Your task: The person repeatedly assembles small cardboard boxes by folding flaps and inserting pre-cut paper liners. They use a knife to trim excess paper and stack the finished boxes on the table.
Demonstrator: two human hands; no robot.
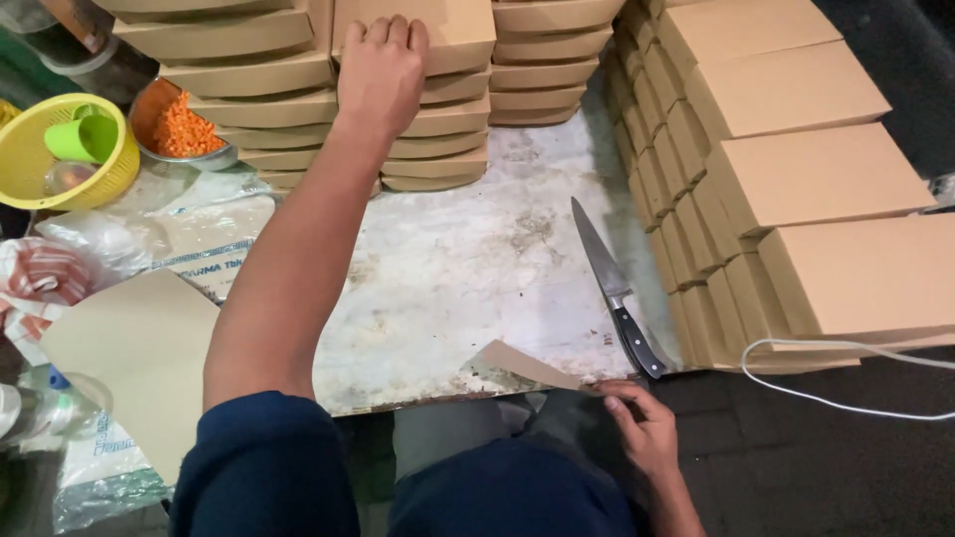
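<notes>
Dark blue sleeves framed the bottom of the view as a person sat at a stained white work surface (448, 278) ringed with folded cardboard boxes. Left hand (381, 68) lay flat, fingers together, on the top box (453, 30) of the middle stack at the far edge, pressing or steadying it rather than gripping it. Right hand (642, 423) rested low at the near edge, loosely open, fingertips touching a flat brown card piece (517, 363) that overhung the surface. A black-handled knife (612, 283) lay unattended just beyond that hand.

Judging by the layout, much of the folding appeared done: tall box stacks (259, 99) stood at the back, and long rows of finished boxes (796, 179) filled the right side. What remained seemed small: the one card piece, plus a larger flat sheet (139, 348) at left.

Containers sat at far left. A yellow basket (30, 159) held a green cup (85, 137), and a metal bowl (164, 124) held chopped orange pieces, likely carrot. Whether the closed boxes held anything could not be told.
</notes>
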